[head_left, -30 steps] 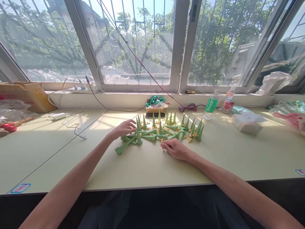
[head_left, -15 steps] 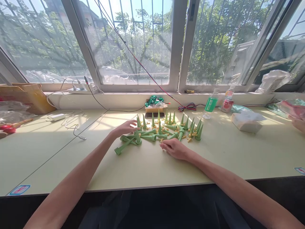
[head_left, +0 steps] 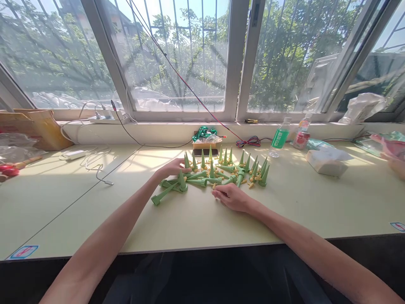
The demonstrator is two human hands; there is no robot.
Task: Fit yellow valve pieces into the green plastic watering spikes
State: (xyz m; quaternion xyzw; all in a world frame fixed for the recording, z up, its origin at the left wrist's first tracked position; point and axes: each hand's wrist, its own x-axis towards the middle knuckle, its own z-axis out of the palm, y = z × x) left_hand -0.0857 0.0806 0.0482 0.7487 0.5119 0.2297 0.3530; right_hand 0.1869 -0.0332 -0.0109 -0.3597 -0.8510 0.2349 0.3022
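Note:
My left hand (head_left: 173, 168) reaches in at the left of a cluster of green plant-watering spikes, its fingers closed around an upright watering spike (head_left: 186, 161); the grip is partly hidden. My right hand (head_left: 231, 197) rests on the table at the near side of the cluster, fingers curled. At its fingertips a small yellow valve (head_left: 214, 185) pokes out. Several spikes stand point up, such as one upright spike (head_left: 264, 176) at the right. Others lie flat, including a lying spike (head_left: 163, 195) nearest the front left. More small yellow pieces (head_left: 251, 185) are scattered among them.
Behind the spikes are a dark phone (head_left: 205, 152) and a small box (head_left: 204, 145) with green cord. To the right stand a bottle (head_left: 279, 138), a can (head_left: 301, 140) and a tissue pack (head_left: 327, 162). White cables (head_left: 99, 173) lie left. Another person's hand (head_left: 397, 164) shows far right.
My left hand has moved a little to the right, and the upright spike at its fingers has shifted right too. My right hand has stayed in place.

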